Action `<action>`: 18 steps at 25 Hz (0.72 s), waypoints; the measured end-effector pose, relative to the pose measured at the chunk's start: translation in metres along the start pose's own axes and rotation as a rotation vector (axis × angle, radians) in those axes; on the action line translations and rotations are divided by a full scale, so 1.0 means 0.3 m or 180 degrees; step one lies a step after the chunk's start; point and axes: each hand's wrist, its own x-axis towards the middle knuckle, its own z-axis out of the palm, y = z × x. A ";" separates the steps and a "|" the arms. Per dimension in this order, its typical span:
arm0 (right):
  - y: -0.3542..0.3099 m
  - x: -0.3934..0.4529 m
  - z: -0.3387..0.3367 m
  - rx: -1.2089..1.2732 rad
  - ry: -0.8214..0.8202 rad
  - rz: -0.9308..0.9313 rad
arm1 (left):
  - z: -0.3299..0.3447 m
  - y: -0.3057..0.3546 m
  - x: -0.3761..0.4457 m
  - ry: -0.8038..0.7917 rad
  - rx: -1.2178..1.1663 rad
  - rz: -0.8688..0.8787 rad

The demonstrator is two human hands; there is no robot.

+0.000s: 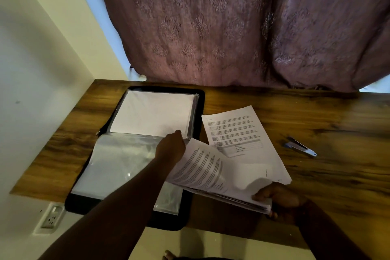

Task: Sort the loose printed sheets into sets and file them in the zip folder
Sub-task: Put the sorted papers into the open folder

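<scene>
Zip folder [135,150] open flat at counter [316,116] 9 o'clock, left hand [172,146] fingers on its sleeve edge, grip unclear, right hand [278,198] pinching sheet stack [211,173] at 5 o'clock, loose sheets [238,133] center, stapler [300,146] at 3 o'clock.

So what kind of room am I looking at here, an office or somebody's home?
Probably a home desk corner, not an office: a wood-grain desk pushed against a patterned mauve curtain, with an open black zip folder and a small blue stapler on it.
</scene>
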 end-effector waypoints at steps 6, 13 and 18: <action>-0.045 0.037 -0.022 -0.0427 -0.0033 -0.0150 | 0.001 0.005 0.038 0.0042 0.0175 0.0383; -0.140 0.022 0.008 0.0331 -0.0149 -0.0756 | -0.014 -0.015 -0.055 -0.0145 0.0418 0.0801; -0.160 0.069 0.032 -0.0101 0.0300 -0.1081 | -0.020 -0.045 -0.216 -0.0780 0.0278 0.0155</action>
